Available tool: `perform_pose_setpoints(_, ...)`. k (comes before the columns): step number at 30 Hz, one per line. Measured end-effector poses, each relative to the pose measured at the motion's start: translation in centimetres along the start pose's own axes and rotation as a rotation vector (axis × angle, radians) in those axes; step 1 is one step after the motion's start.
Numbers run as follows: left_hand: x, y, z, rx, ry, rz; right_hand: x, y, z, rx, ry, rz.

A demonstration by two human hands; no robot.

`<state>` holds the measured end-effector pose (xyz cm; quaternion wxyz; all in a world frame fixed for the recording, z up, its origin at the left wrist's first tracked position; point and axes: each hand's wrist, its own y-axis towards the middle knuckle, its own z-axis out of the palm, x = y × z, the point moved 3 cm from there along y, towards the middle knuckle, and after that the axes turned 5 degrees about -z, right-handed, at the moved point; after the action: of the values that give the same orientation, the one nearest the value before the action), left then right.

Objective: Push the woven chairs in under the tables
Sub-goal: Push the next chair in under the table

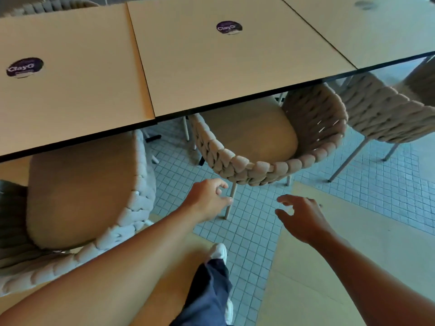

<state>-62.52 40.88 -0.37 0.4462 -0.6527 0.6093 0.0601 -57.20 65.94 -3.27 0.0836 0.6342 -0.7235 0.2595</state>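
Note:
A row of tan square tables (223, 74) runs across the upper view. A woven chair (313, 128) with a tan cushion sits partly under the middle table, its curved back toward me. A second woven chair (131, 215) stands at the left, seat half under the left table. A third woven chair (386, 114) is at the right. My left hand (207, 201) hovers just below the middle chair's back, fingers loosely curled, holding nothing. My right hand (303, 217) reaches forward beside it, fingers spread and relaxed, clear of the chair.
Round purple stickers (229, 27) mark the tabletops. The floor is small pale tiles (247, 231) with tan panels (353, 255) at the right. My leg and white shoe (219, 252) stand between the left and middle chairs. Thin chair legs (229, 201) rise close to my left hand.

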Motion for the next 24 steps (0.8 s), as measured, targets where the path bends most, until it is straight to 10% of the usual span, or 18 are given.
perform_pose_setpoints(13, -9.7, 13.5, 4.2, 0.007, 0.089, 0.036, -5.8, 13.3, -7.7, -0.083, -0.248, -0.102)
perform_pose_setpoints(24, -13.0, 18.5, 8.8, 0.151, 0.494, -0.148, -11.2, 20.8, -9.7, 0.221, -0.459, -0.211)
